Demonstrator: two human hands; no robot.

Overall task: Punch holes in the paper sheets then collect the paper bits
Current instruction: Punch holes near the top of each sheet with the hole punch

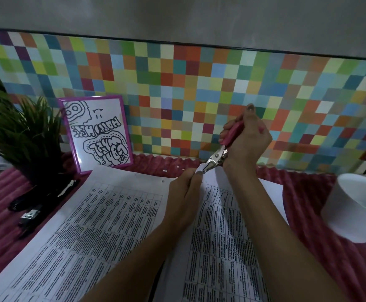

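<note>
**Head view: a sheet corner is fed into a hole punch, right of the framed drawing.**

In the head view, the hole punch (222,148) is clamped in the right hand (249,138), whose fingers are wrapped round its pink handles so that they can be squeezed. Its metal jaws are set over the top corner of a printed sheet (219,236), right of the framed drawing (97,131). That corner is pinched and lifted by the left hand (185,192), apparently to keep the edge taut and seated in the jaws. A second sheet (90,225), already holed near its top edge, is laid flat just below the framed drawing. A few paper bits (164,171) are scattered on the pink cloth of the table (304,192), right of the framed drawing and not yet gathered. A white bowl (352,205) is set far right of the framed drawing, probably kept ready for the bits.
</note>
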